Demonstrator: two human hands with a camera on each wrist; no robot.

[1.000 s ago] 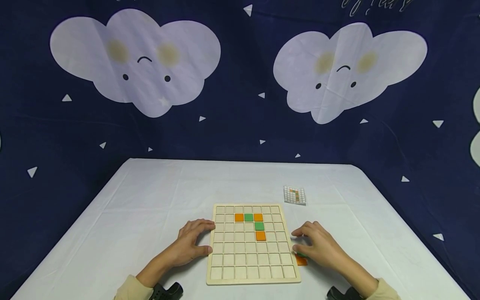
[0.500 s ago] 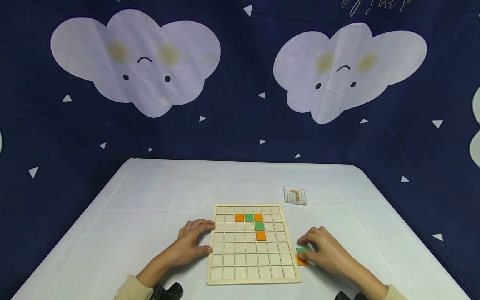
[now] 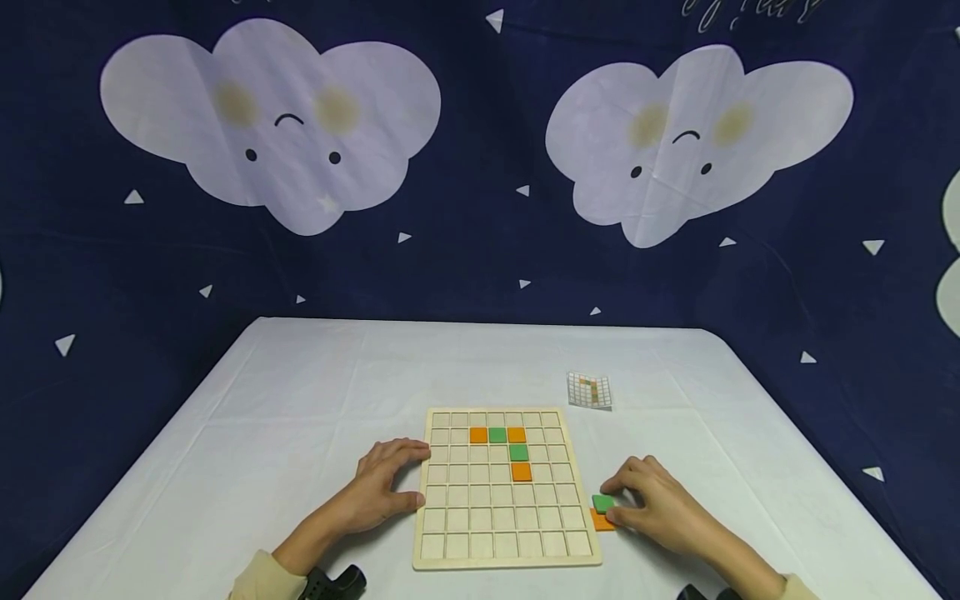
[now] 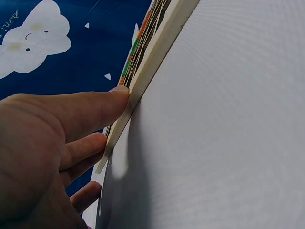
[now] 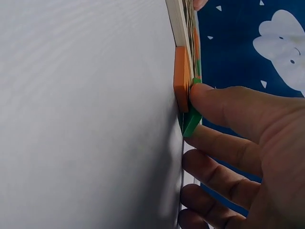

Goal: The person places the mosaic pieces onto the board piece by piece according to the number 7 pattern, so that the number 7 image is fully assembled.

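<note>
A light wooden grid board [image 3: 480, 537] lies on the white table, with orange and green square tiles set in several of its cells. My left hand [image 3: 375, 492] rests at its left edge, thumb and fingertips spread along the rim; the left wrist view has the thumb [image 4: 95, 109] against the board's side. Just off the right edge, my right hand [image 3: 656, 508] pinches a green tile [image 3: 602, 503] between thumb and index finger. That tile [image 5: 193, 121] is tilted, partly over an orange tile [image 3: 602, 522] beside the board. The other right fingers are loosely bent.
A small card [image 3: 589, 391] printed with a coloured grid pattern lies beyond the board's far right corner. The white table [image 3: 300, 392] ends against a dark blue cloth [image 3: 480, 267] with cloud shapes. Dark straps show at both wrists.
My right hand has shifted right and slightly nearer, away from the board's edge. The green tile, mostly covered before, now shows tilted between thumb and index finger. The left hand stays put.
</note>
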